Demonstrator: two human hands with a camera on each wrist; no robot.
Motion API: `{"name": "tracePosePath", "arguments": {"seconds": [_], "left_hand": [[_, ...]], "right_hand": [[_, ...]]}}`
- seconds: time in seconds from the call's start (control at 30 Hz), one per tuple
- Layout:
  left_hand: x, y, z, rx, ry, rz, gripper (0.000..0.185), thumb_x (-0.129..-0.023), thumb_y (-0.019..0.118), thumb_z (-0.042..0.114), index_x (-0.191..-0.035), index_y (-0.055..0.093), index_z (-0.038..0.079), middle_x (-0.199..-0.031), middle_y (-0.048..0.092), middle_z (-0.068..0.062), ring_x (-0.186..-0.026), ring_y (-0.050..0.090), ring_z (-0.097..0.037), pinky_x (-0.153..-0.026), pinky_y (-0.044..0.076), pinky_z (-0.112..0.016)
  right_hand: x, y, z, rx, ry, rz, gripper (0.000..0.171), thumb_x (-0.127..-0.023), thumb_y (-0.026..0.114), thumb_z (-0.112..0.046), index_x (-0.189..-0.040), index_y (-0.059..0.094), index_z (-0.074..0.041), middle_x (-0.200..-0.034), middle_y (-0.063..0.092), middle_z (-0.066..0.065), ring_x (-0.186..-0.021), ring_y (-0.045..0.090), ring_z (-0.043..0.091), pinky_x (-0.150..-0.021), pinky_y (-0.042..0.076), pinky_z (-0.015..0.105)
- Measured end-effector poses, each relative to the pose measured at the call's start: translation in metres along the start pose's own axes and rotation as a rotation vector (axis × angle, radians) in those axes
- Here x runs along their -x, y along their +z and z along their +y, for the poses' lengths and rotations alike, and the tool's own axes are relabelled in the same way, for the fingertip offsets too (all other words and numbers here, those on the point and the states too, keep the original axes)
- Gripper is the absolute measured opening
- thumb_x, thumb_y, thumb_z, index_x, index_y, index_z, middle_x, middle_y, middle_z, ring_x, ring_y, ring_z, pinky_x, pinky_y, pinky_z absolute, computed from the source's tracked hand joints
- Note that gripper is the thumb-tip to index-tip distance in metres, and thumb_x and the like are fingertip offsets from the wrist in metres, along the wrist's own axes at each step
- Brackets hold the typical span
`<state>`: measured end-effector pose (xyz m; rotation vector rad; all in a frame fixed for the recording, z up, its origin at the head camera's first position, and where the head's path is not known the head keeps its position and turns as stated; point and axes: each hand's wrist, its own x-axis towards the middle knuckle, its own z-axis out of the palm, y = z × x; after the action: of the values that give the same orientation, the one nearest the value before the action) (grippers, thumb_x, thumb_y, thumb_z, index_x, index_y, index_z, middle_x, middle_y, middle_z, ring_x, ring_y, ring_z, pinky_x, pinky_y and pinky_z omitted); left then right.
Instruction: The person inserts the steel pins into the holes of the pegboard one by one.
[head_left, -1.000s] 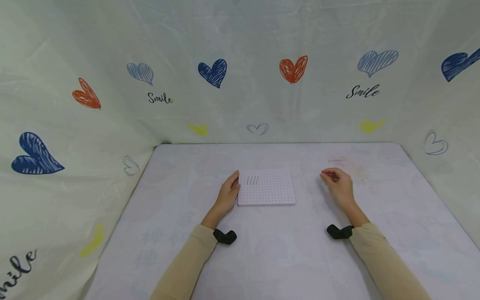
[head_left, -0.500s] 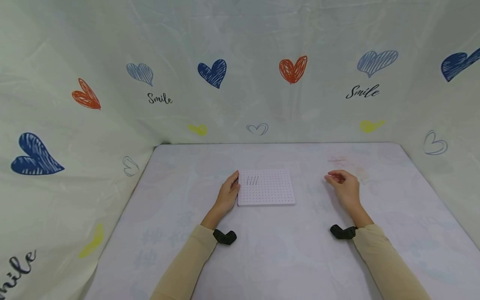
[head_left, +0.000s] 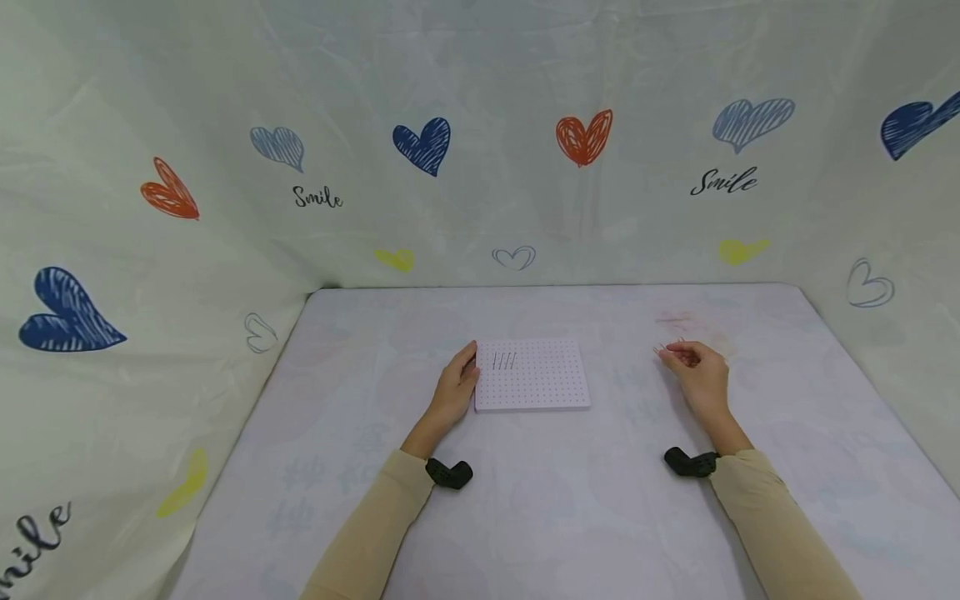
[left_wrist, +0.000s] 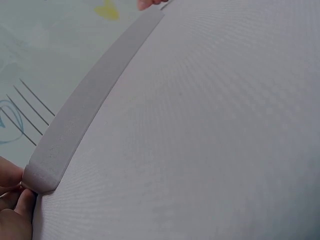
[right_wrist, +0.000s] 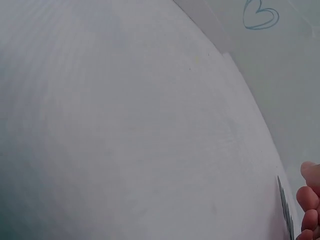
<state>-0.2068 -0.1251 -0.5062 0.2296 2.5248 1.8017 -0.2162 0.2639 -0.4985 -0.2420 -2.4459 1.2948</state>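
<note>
A white pegboard [head_left: 551, 379] with rows of small holes lies on the table. Several thin dark metal pins [head_left: 504, 361] stand in a row near its upper left. My left hand [head_left: 450, 392] grips the board's left edge; the left wrist view has the thumb and fingers pinching its corner. Off to the right of the board, my right hand [head_left: 701, 379] is curled above the table, with thin sticks poking out at its fingertips. In the right wrist view, a few slim metal pins [right_wrist: 284, 205] show beside the curled fingers [right_wrist: 307, 199].
The white table [head_left: 570, 500] ends at a straight back edge, where a pale curtain [head_left: 480, 83] printed with hearts hangs. Faint reddish marks [head_left: 675, 321] show on the table beyond the right hand. Both wrists carry black camera mounts [head_left: 450, 475].
My right hand has drawn away from the board, to the right, and thin sticks now show at its fingertips. The left hand and the board have stayed in place.
</note>
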Motion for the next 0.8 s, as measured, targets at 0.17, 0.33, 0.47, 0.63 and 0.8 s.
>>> {"name": "tracePosePath", "arguments": {"seconds": [0.17, 0.33, 0.47, 0.63, 0.8], "left_hand": [[0.000, 0.001, 0.000, 0.004, 0.000, 0.003, 0.051, -0.106, 0.040, -0.001, -0.154, 0.025, -0.005, -0.161, 0.025, -0.019, -0.147, 0.027, -0.029, -0.119, 0.028, -0.036], [0.000, 0.001, 0.001, 0.002, 0.001, 0.010, 0.051, -0.105, 0.040, -0.001, -0.154, 0.026, -0.006, -0.160, 0.026, -0.020, -0.147, 0.027, -0.030, -0.119, 0.028, -0.039], [0.003, 0.001, 0.007, 0.007, -0.001, 0.017, 0.050, -0.105, 0.040, -0.002, -0.153, 0.027, -0.006, -0.160, 0.026, -0.021, -0.146, 0.027, -0.031, -0.119, 0.028, -0.038], [0.003, 0.001, 0.007, 0.003, -0.003, 0.017, 0.050, -0.105, 0.040, -0.001, -0.154, 0.026, -0.006, -0.160, 0.026, -0.020, -0.146, 0.028, -0.030, -0.119, 0.028, -0.038], [0.000, 0.001, 0.001, -0.011, -0.005, 0.011, 0.051, -0.105, 0.041, 0.000, -0.154, 0.026, -0.005, -0.160, 0.026, -0.019, -0.146, 0.028, -0.028, -0.118, 0.029, -0.036]], "right_hand": [[-0.001, -0.002, 0.003, 0.028, 0.007, -0.011, 0.023, -0.091, 0.075, -0.012, -0.102, 0.072, 0.008, -0.081, 0.062, 0.010, -0.067, 0.047, 0.002, -0.056, 0.038, 0.011], [-0.002, -0.002, 0.007, 0.066, -0.001, -0.020, 0.022, -0.092, 0.074, -0.011, -0.100, 0.072, 0.009, -0.077, 0.061, 0.010, -0.066, 0.047, 0.004, -0.054, 0.037, 0.013], [-0.001, 0.000, 0.009, 0.090, -0.010, -0.030, 0.022, -0.092, 0.073, -0.012, -0.101, 0.072, 0.008, -0.077, 0.060, 0.011, -0.066, 0.047, 0.008, -0.054, 0.036, 0.014], [-0.002, 0.002, 0.011, 0.100, -0.019, -0.025, 0.021, -0.092, 0.074, -0.012, -0.099, 0.073, 0.007, -0.077, 0.058, 0.011, -0.067, 0.046, 0.011, -0.054, 0.035, 0.016], [-0.001, 0.005, 0.012, 0.113, -0.023, -0.015, 0.020, -0.092, 0.074, -0.012, -0.098, 0.073, 0.007, -0.078, 0.059, 0.011, -0.068, 0.048, 0.013, -0.054, 0.035, 0.017]]}}
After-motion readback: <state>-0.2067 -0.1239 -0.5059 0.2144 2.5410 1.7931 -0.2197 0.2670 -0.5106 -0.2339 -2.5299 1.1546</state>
